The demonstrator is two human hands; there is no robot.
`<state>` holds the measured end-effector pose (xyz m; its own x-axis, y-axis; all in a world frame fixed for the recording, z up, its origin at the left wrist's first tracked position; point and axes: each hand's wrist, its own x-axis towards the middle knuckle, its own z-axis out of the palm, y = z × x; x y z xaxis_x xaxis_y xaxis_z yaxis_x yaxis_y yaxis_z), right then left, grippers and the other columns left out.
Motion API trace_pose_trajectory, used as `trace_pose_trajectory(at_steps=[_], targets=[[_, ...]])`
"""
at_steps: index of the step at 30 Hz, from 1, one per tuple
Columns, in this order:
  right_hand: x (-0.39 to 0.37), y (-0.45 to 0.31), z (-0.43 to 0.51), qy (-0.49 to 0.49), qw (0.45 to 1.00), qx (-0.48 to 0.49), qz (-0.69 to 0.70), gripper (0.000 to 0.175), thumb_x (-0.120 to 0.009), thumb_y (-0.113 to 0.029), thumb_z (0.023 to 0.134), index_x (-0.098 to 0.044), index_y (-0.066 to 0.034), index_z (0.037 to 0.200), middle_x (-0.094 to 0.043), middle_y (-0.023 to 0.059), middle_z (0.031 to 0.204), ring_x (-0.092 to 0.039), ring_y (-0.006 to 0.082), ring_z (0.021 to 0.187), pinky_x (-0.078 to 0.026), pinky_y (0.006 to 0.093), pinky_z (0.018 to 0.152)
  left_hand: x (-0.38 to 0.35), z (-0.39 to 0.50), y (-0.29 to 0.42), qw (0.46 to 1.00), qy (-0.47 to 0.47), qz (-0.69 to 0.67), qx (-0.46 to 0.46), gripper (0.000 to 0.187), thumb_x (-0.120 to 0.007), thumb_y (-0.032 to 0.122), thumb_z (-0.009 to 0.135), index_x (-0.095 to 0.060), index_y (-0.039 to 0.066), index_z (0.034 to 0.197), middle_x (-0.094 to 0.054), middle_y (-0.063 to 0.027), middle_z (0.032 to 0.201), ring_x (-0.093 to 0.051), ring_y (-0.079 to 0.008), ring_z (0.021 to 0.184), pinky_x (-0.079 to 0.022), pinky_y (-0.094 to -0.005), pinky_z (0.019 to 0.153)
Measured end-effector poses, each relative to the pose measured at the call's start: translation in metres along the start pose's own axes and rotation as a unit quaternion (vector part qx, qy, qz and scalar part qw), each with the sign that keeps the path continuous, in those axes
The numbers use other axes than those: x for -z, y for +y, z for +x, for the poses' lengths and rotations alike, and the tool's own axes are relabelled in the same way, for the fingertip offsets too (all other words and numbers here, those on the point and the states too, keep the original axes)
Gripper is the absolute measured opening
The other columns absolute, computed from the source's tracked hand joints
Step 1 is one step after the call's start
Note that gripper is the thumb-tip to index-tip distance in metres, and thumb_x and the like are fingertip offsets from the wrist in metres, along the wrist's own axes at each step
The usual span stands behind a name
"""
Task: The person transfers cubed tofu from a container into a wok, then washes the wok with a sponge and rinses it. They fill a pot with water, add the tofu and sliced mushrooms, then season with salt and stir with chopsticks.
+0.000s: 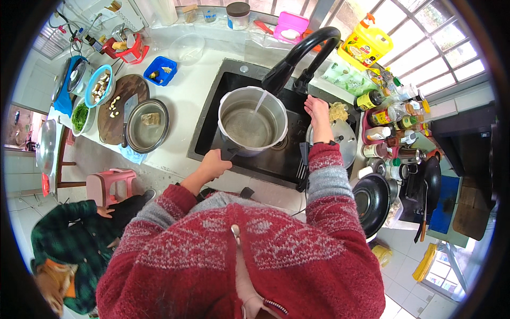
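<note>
My left hand (215,164) is closed around the black handle (230,150) of a metal pot (223,119). The pot sits upright in the black sink (207,93), with clear water in its bottom. A stream of water (261,101) runs into it from the black faucet (279,71). My right hand (317,111) holds nothing visible; its fingers are extended beside the faucet's base (303,83), and contact there is unclear. Near that wrist are a metal lid (346,139) and a crumpled yellowish mesh-like thing (338,111).
To the left are a cutting board (137,85) with a knife (128,111), a metal bowl (165,137) and a blue basket (171,63). Bottles (382,117) and a black wok (372,203) crowd the right. A person in a plaid shirt (71,235) is behind at left, near a pink stool (105,185).
</note>
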<state>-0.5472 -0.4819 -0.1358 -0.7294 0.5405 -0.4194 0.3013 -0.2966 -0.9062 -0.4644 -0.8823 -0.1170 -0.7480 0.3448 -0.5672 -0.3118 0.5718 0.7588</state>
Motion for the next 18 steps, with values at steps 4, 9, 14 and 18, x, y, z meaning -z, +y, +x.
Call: trace_pose_trajectory(at_steps=[4,9,14,18], targets=[[0.0013,-0.0033,0.0007,-0.008,1.0,0.0,-0.008,0.044,-0.07,-0.022,0.089,-0.057,0.0075,0.119,-0.064,0.0174,0.112,-0.064,0.0251,0.101,-0.052,0.0361,0.084,-0.0006,0.0001,0.001,1.0,-0.007,0.0,0.005,0.024,-0.067,0.016,0.071,-0.052,-0.003,0.071,-0.054,-0.0104,0.053,-0.054,-0.02,0.042,-0.042,-0.0363,0.038],[0.0027,-0.0034,0.0017,-0.01,1.0,0.004,-0.006,0.045,-0.071,-0.022,0.089,-0.057,0.0076,0.119,-0.064,0.0165,0.111,-0.064,0.0245,0.1,-0.052,0.036,0.084,-0.003,-0.001,0.0033,1.0,-0.004,0.0,0.01,0.023,-0.067,0.015,0.071,-0.052,-0.002,0.071,-0.054,-0.0098,0.053,-0.053,-0.0202,0.041,-0.041,-0.0362,0.038],[0.0035,-0.0041,0.0027,0.002,1.0,0.003,-0.001,0.045,-0.072,-0.023,0.088,-0.057,0.0079,0.118,-0.064,0.0161,0.11,-0.064,0.0246,0.099,-0.052,0.0362,0.083,-0.0065,-0.0011,0.0042,1.0,-0.006,-0.005,0.023,0.021,-0.066,0.015,0.071,-0.052,-0.001,0.07,-0.054,-0.0095,0.053,-0.053,-0.02,0.041,-0.041,-0.036,0.036],[0.0051,-0.0048,0.0028,-0.007,1.0,0.012,0.002,0.044,-0.072,-0.023,0.089,-0.058,0.008,0.116,-0.064,0.0167,0.11,-0.064,0.0248,0.098,-0.053,0.0361,0.082,-0.0089,-0.0001,0.0024,1.0,-0.009,-0.012,0.024,0.021,-0.065,0.015,0.072,-0.051,0.0,0.068,-0.053,-0.0086,0.052,-0.053,-0.0186,0.04,-0.039,-0.0349,0.035]])
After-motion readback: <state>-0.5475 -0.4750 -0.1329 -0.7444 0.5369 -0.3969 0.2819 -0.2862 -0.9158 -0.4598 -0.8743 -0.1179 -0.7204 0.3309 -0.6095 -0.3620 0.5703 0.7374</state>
